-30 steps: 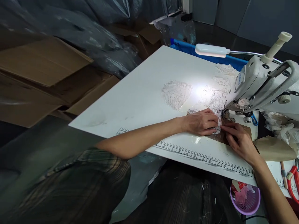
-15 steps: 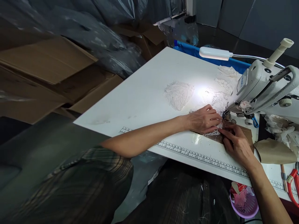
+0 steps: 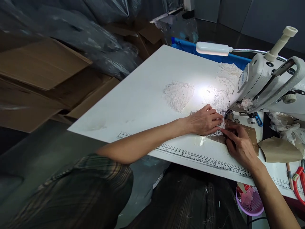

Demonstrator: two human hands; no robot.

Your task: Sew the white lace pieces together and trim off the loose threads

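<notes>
A white lace piece (image 3: 216, 133) lies at the needle end of a white sewing machine (image 3: 258, 74). My left hand (image 3: 204, 121) presses on the lace from the left, fingers bent and close together. From the right, my right hand (image 3: 241, 144) pinches the lace's near edge, thumb and forefinger almost meeting the left fingertips. The fingers hide much of the lace. Under my right hand is a flat brown sheet (image 3: 251, 135). Another lace piece (image 3: 179, 96) rests apart on the white table (image 3: 133, 105), and more lace (image 3: 227, 76) is heaped behind the needle area.
A lamp (image 3: 213, 48) lights the table. Right of the machine bed are brown paper (image 3: 278, 150), white scraps (image 3: 290, 128) and red-handled scissors (image 3: 296, 183). A purple basket (image 3: 254, 208) sits below the table edge. Cardboard boxes (image 3: 40, 63) stand at left.
The whole view has shifted slightly, so the table and machine appear a little further left and up. Both hands keep nearly the same place at the lace.
</notes>
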